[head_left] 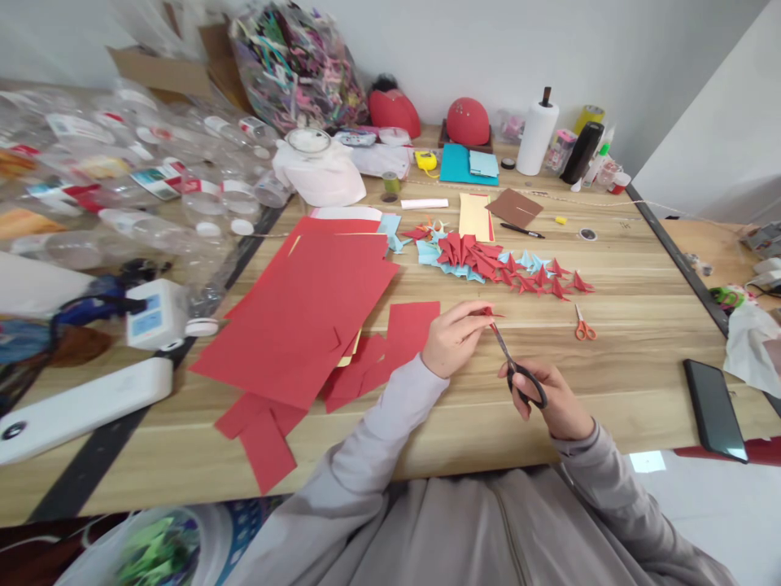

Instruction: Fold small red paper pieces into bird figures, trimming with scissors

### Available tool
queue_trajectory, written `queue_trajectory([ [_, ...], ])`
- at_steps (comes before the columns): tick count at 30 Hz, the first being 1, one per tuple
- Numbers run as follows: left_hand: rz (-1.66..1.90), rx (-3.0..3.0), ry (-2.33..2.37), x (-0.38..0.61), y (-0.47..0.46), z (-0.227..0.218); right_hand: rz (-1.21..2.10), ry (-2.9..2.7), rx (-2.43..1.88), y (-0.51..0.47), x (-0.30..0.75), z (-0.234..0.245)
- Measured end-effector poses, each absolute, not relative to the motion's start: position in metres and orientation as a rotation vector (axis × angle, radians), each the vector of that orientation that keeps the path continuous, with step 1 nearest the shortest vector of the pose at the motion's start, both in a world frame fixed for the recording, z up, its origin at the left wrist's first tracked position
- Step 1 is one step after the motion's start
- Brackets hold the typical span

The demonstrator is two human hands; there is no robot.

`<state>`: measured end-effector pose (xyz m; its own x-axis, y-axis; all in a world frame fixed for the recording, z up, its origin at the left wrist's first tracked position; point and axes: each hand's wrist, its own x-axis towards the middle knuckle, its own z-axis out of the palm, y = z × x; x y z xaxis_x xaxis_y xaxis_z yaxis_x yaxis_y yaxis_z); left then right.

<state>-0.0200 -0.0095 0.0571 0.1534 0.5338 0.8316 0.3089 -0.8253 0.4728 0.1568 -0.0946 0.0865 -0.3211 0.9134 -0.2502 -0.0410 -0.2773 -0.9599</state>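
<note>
My left hand (pixel 455 338) pinches a small piece of folded red paper (pixel 489 312) above the table. My right hand (pixel 546 397) is closed around the handles of black-handled scissors (pixel 508 358), whose blade tips touch or nearly touch the red piece. Whether the blades are apart I cannot tell. Just beyond lies a pile of folded red and light blue paper pieces (pixel 467 254). Left of my left hand are cut red paper strips (pixel 413 327) and a stack of large red sheets (pixel 317 301). A small orange-handled pair of scissors (pixel 584 327) lies on the right.
Many plastic bottles (pixel 183 195) crowd the left side. A black phone (pixel 715 407) lies near the right front edge. Toward the back stand a white paper roll (pixel 537 138) and a black bottle (pixel 582 153). A black pen (pixel 522 231) and brown paper (pixel 514 207) lie beyond the pile.
</note>
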Motion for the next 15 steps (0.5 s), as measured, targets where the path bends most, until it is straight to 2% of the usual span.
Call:
queue_trajectory([
  [15,1.74,2.222,0.841,-0.0198,-0.0105,0.0575,1.701,-1.248,-1.207,-0.0955,0.1566,0.0878],
])
